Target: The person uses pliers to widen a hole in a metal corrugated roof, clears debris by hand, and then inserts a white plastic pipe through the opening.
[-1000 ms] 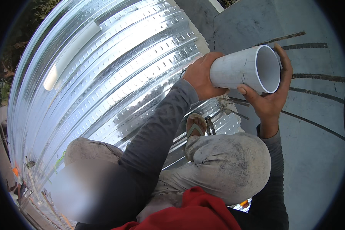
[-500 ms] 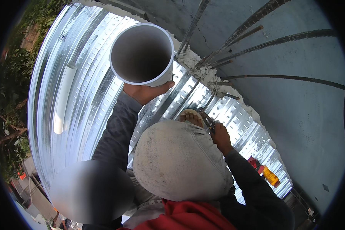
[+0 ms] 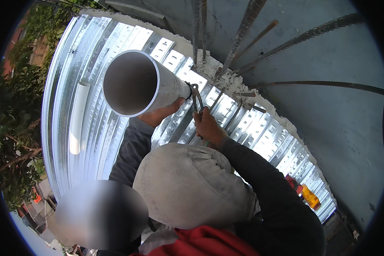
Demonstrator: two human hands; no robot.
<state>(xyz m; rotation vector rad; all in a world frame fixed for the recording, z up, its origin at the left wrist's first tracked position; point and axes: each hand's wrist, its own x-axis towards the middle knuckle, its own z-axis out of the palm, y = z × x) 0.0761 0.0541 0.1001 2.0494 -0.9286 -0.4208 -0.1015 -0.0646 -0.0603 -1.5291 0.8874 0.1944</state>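
A wide pale grey plastic pipe [image 3: 170, 85] is tilted with its open mouth toward the upper left. My left hand [image 3: 161, 112] grips it from beneath, thumb along its side. In my right hand [image 3: 208, 127] are tying pincers [image 3: 195, 93], held by the handles, their jaws up against the pipe's far lower end. Something dark, perhaps wire, shows at that end, but it is too small to make out. Below both hands is my pale trouser-covered knee [image 3: 192, 183].
Ribbed shiny metal decking [image 3: 115, 145] spreads underneath, with a thinner white pipe [image 3: 79, 119] lying on it. Rusty rebar [image 3: 294, 42] juts from rough concrete [image 3: 215, 68] along the grey wall [image 3: 328, 111]. A yellow-orange object [image 3: 310, 197] lies at right. Greenery [image 3: 17, 106] is beyond the deck's left edge.
My right hand has brought the pincers up and left from near the foot to the pipe's lower end. The pipe has tipped, its mouth swinging left and down in the picture.
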